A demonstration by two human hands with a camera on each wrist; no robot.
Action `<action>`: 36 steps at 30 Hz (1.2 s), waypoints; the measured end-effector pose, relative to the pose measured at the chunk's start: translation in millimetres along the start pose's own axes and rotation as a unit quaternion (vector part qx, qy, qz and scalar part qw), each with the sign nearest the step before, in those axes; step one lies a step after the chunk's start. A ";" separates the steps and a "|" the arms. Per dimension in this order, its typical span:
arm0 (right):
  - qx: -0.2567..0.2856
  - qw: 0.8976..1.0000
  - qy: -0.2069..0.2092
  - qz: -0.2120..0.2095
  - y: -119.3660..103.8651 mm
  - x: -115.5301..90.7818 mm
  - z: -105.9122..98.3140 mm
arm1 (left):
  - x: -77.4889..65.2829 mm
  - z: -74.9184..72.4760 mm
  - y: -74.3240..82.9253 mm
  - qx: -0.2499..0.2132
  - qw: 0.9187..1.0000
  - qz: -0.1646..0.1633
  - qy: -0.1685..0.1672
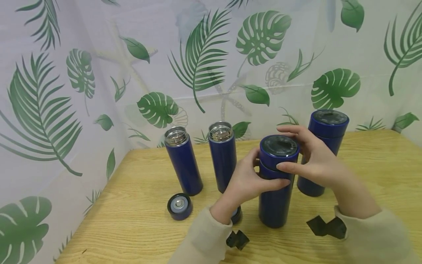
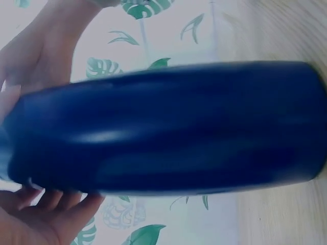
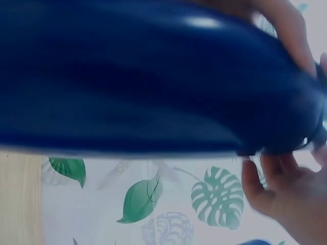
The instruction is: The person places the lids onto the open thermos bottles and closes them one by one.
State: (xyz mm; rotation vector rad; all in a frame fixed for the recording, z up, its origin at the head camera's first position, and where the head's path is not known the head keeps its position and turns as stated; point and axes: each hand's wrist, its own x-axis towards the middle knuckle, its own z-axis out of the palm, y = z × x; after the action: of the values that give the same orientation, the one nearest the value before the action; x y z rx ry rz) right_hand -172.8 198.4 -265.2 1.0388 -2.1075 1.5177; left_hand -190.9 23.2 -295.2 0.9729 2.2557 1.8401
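Note:
A dark blue thermos bottle [image 1: 275, 207] stands upright on the table between both hands. My left hand [image 1: 245, 178] grips its body just below the lid, thumb across the front. The right hand [image 1: 318, 163] holds the blue lid [image 1: 278, 146], which has a dark, shiny top and sits on the bottle. A thin seam shows between lid and body in the head view. In the left wrist view the bottle body [image 2: 168, 127] lies sideways across the picture. The bottle [image 3: 127, 76] also fills the upper part of the right wrist view, slightly blurred.
Two lidless thermos bottles [image 1: 184, 165] [image 1: 222, 157] stand at the left with bare steel necks. A loose lid [image 1: 179, 206] lies upturned before them; another lid [image 1: 236, 216] is mostly hidden by the left wrist. A lidded thermos [image 1: 326, 128] stands behind the right hand on the wooden table [image 1: 132, 227].

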 end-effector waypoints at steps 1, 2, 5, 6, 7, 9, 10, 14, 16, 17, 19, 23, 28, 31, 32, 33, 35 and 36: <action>-0.040 0.999 0.015 0.013 -1.3 0.2 2.1 | 0.3 1.1 -2.0 0.013 1.000 0.007 0.013; -0.075 0.996 0.027 0.027 -2.3 0.5 3.8 | 0.6 2.0 -3.5 0.024 0.999 0.016 0.024; -0.138 0.988 0.045 0.055 -2.7 0.8 5.7 | 1.6 2.7 -5.5 0.044 0.998 0.027 0.036; -0.141 0.987 0.042 0.059 -2.5 0.4 5.1 | 1.7 2.1 -5.3 0.043 0.998 0.021 0.032; -0.129 0.989 0.035 0.059 -2.1 -0.1 4.1 | 1.7 1.3 -4.7 0.036 0.999 0.014 0.024; -0.084 0.995 0.016 0.046 -0.5 -1.1 1.5 | 1.4 -1.3 -1.8 0.019 1.000 -0.004 0.005; -0.053 0.998 0.006 0.035 0.4 -1.5 0.1 | 0.6 -2.8 1.1 0.009 1.000 -0.010 -0.005; 0.059 0.998 -0.034 0.000 2.0 -2.4 -5.3 | -2.7 -9.7 14.3 -0.027 0.998 -0.023 -0.043; 0.083 0.995 -0.046 -0.004 1.9 -2.3 -6.9 | -4.3 -12.5 19.8 -0.042 0.997 -0.021 -0.057; 0.086 0.995 -0.050 -0.002 1.7 -2.3 -7.3 | -4.7 -13.6 21.1 -0.049 0.997 -0.021 -0.062; 0.090 0.994 -0.054 0.001 1.5 -2.1 -7.4 | -5.0 -14.7 21.8 -0.058 0.996 -0.017 -0.069; 0.062 0.997 -0.044 0.008 0.2 -2.4 -6.4 | -5.0 -13.5 19.8 -0.057 0.996 -0.007 -0.064; -0.062 0.997 -0.016 0.041 -4.5 -1.3 -3.6 | -1.2 -7.0 5.1 -0.004 1.000 -0.006 -0.025; -0.109 0.992 -0.003 0.066 -6.0 -0.4 -2.0 | 0.2 -3.9 -1.1 0.025 1.000 -0.005 -0.003; -0.115 0.991 0.000 0.071 -6.1 -0.2 -1.8 | 0.2 -3.4 -1.5 0.031 1.000 -0.003 0.001; -0.118 0.990 0.000 0.074 -6.3 0.0 -1.6 | 0.1 -3.3 -1.4 0.034 0.999 -0.003 0.003; -0.105 0.992 -0.010 0.072 -5.4 -0.5 -1.8 | 0.0 -4.2 -1.0 0.031 1.000 -0.002 -0.003; -0.087 0.994 -0.019 0.068 -4.7 -0.8 -2.2 | 0.0 -5.3 -0.3 0.023 1.000 -0.001 -0.011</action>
State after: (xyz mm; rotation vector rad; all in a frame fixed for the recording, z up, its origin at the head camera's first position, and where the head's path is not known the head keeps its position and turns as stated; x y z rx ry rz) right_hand -169.2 200.0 -261.8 0.8844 -2.3312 1.3524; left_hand -193.3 18.6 -293.9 0.9934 2.2952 1.7757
